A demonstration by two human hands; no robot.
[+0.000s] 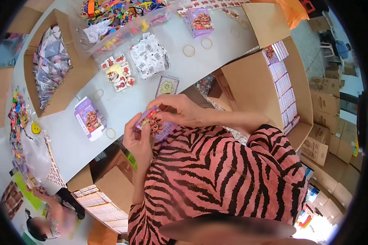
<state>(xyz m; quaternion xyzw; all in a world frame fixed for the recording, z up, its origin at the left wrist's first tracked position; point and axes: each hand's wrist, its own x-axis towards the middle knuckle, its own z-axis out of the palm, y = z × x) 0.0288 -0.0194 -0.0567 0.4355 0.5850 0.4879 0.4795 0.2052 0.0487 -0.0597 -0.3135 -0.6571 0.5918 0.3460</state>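
Both my hands hold one small purple carton (155,122) with cartoon figures printed on it, just in front of my pink zebra-striped top. My left hand (137,141) grips its lower left end. My right hand (182,109) pinches its upper edge with fingers curled over it. An identical purple carton (89,118) lies on the white table (126,104) to the left, with a rubber band (111,133) beside it. A small card with a yellow figure (167,85) lies on the table just beyond my hands.
A cardboard box of foil packets (51,65) stands at the left. An open box (274,81) with rows of packed cartons is at the right. Sticker piles (149,55), bags of colourful toys (114,16) and rubber bands (189,50) lie farther back. Another person (49,216) is at lower left.
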